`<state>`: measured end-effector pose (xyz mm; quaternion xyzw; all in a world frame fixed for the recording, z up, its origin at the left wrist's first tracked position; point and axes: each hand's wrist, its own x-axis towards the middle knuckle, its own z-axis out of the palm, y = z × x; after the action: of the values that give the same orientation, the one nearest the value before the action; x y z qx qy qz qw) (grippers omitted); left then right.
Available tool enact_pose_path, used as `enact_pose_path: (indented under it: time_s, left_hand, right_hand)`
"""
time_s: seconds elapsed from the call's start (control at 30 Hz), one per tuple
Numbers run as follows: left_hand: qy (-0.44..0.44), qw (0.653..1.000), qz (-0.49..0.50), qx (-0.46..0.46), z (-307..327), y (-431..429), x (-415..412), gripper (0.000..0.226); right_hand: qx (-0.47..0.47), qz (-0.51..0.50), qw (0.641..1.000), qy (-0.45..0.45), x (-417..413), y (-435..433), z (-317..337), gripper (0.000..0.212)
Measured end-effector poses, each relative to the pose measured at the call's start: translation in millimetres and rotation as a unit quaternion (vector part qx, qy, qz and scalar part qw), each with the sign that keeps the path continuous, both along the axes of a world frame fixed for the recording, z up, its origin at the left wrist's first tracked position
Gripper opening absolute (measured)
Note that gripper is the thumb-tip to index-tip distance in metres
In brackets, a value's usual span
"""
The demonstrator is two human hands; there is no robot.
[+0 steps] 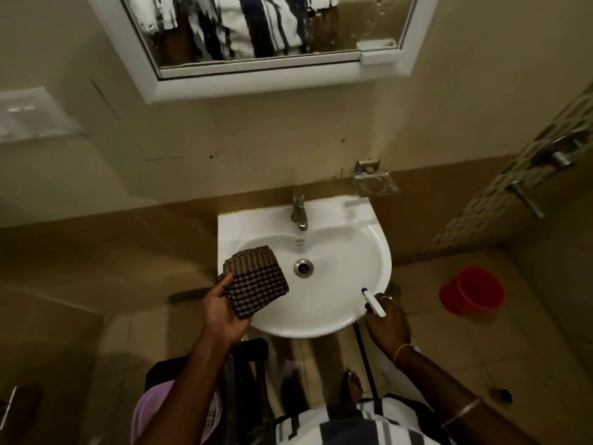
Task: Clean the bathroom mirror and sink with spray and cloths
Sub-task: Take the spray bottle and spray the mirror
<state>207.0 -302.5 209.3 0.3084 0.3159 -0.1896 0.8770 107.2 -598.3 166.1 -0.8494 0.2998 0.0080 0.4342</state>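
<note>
The spray bottle (373,303) is sitting in the right hand (386,322), just over the front right rim of the sink (382,252). Only its white head is showing, and the blue tip is pointing into the basin. The right hand's fingers are curling round the bottle's neck and covering the rest of it. A thin bangle (401,348) is circling that wrist.

Across the basin, the left hand (224,313) is grasping a folded checked cloth (256,279), brown and cream. The thumb is pressing on the cloth's near left corner and the fingers are lying underneath. The cloth is hanging over the front left rim of the sink, and its far end is reaching in above the bowl. The two hands are staying well apart, with the drain (303,268) lying between them and further back.

A metal tap (299,210) is standing at the middle of the back edge, its spout leaning over the bowl. A metal soap holder (373,184) is jutting from the wall just beyond the back right corner.

Above, the white-framed mirror (256,27) is hanging on the wall. Liquid is running down its glass in streaks and warping the reflection of a striped shirt.

A red bucket (471,295) is standing on the floor to the right of the sink. A white switch plate (32,114) is sitting on the left wall. A bare foot (351,385) is showing on the tiles below the front rim.
</note>
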Motion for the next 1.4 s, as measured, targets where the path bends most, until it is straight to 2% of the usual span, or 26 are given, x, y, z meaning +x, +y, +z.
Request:
enact_pose_path:
  time_s: [0.27, 0.53, 0.7, 1.0, 1.23, 1.4]
  left_hand:
    - [0.012, 1.000, -0.018, 0.004, -1.6, -19.8, 3.5, 0.049]
    - [0.010, 0.999, -0.029, 0.023, -5.0, -33.9, 7.4, 0.041]
    - [0.013, 0.999, -0.034, 0.038, -8.8, -37.6, 11.4, 0.054]
    - [0.023, 0.999, -0.028, 0.037, -14.9, -40.2, 16.5, 0.053]
    - [0.019, 0.999, -0.025, 0.037, -11.7, -41.5, 14.3, 0.053]
    - [0.017, 0.999, -0.013, 0.028, -9.5, -39.1, 6.7, 0.056]
  right_hand:
    - [0.014, -0.074, 0.997, 0.030, 22.8, -8.3, 6.3, 0.012]
    - [0.028, -0.085, 0.996, 0.007, 46.3, -24.4, 16.6, 0.015]
    - [0.039, -0.093, 0.995, 0.004, 59.3, -31.3, 18.6, 0.012]
    - [0.013, -0.115, 0.993, 0.015, 82.8, -40.6, 22.3, 0.006]
    - [0.037, -0.108, 0.992, 0.047, 108.3, -46.8, 32.2, 0.011]
    - [0.015, -0.066, 0.997, 0.030, 121.2, -38.8, 38.8, 0.027]
